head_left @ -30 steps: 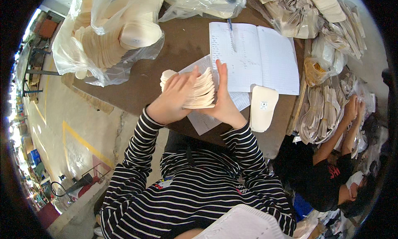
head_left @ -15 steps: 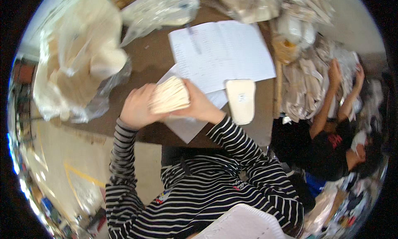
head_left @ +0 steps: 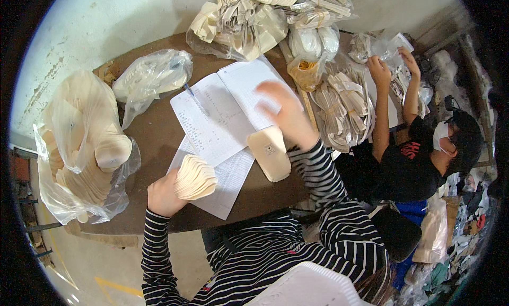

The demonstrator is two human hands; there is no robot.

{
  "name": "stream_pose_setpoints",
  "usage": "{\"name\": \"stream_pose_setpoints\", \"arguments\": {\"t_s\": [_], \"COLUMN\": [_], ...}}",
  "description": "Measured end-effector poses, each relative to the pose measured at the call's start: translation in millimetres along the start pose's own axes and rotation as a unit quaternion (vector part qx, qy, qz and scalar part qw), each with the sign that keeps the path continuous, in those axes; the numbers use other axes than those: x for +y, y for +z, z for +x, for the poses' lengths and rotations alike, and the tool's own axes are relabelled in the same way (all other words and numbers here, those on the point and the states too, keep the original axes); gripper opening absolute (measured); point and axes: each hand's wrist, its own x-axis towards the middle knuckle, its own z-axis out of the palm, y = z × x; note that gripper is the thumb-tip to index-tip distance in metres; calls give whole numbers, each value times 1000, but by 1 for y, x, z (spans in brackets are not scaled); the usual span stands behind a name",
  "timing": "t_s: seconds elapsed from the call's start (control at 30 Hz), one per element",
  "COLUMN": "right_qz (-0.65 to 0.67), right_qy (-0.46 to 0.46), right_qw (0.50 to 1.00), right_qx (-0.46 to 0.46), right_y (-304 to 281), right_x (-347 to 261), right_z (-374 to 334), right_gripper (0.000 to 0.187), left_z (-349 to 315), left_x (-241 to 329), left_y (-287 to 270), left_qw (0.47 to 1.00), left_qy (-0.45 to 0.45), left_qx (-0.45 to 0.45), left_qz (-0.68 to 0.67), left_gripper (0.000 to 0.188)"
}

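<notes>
My left hand (head_left: 165, 194) grips a fanned stack of cream insoles (head_left: 196, 177) by one end, near the table's front edge. Under the stack's far side lie loose printed sheets (head_left: 233, 184). My right hand (head_left: 286, 112) is lifted over the right page of an open notebook (head_left: 212, 107), blurred by motion, its fingers stretched out with nothing seen in them. Close below that wrist, a pile of cream insoles (head_left: 269, 156) with a small label on top rests on the table. A blue pen (head_left: 190, 90) lies across the notebook's left page.
At the left, a large clear bag (head_left: 79, 147) bulges with insoles; a smaller plastic bag (head_left: 154, 75) sits behind it. Bagged bundles (head_left: 238, 25) crowd the back, beside a bag of yellow rubber bands (head_left: 307, 67). On the right, a co-worker (head_left: 408, 157) reaches over banded bundles (head_left: 347, 107).
My right hand has left the insole stack and moved right and up over the notebook. My left hand alone keeps the stack. The view has shifted, showing more wall and the co-worker.
</notes>
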Motion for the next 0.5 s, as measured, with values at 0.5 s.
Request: {"name": "stream_pose_setpoints", "arguments": {"t_s": [0.5], "right_qz": [-343], "right_qy": [230], "right_qw": [911], "right_qx": [17], "right_y": [-68], "right_x": [134], "right_z": [35], "right_gripper": [19], "left_z": [-49], "left_x": [15], "left_y": [2], "left_qw": [889], "left_qy": [-106], "left_qx": [87], "left_qz": [-438], "left_gripper": [81]}}
